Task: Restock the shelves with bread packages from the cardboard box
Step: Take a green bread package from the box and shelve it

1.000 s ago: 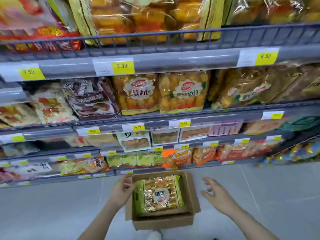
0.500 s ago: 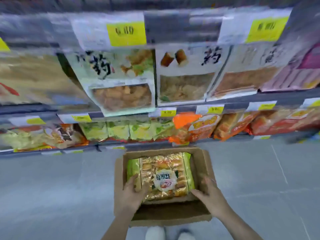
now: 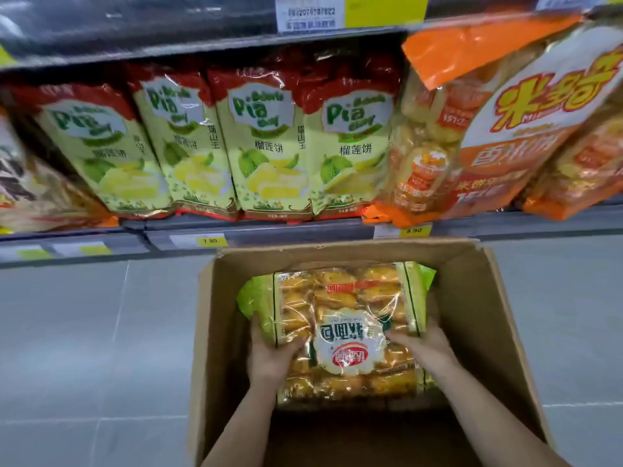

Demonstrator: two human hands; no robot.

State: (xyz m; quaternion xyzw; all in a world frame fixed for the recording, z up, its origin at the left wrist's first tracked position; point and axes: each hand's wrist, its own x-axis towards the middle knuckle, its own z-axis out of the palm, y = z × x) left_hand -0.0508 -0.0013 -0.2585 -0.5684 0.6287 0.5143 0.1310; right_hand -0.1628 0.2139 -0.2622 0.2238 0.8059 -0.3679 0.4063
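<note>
An open cardboard box (image 3: 478, 318) stands on the floor in front of the bottom shelf. Inside lies a clear bread package (image 3: 340, 298) with green ends, golden buns and a round white label. My left hand (image 3: 269, 357) grips the package's near left part, thumb on top. My right hand (image 3: 424, 345) holds its near right part, fingers over the wrapper. Another package seems to lie beneath it, mostly hidden.
The bottom shelf (image 3: 269, 230) just beyond the box holds several green-and-red durian cake bags (image 3: 266, 146) and orange rice cracker bags (image 3: 488, 129) that lean forward over the box's far right corner. Grey tiled floor (image 3: 94, 332) lies on both sides.
My head has dropped much closer to the box. Both hands went from hovering beside the box, to its rim, to closing on the top bread package.
</note>
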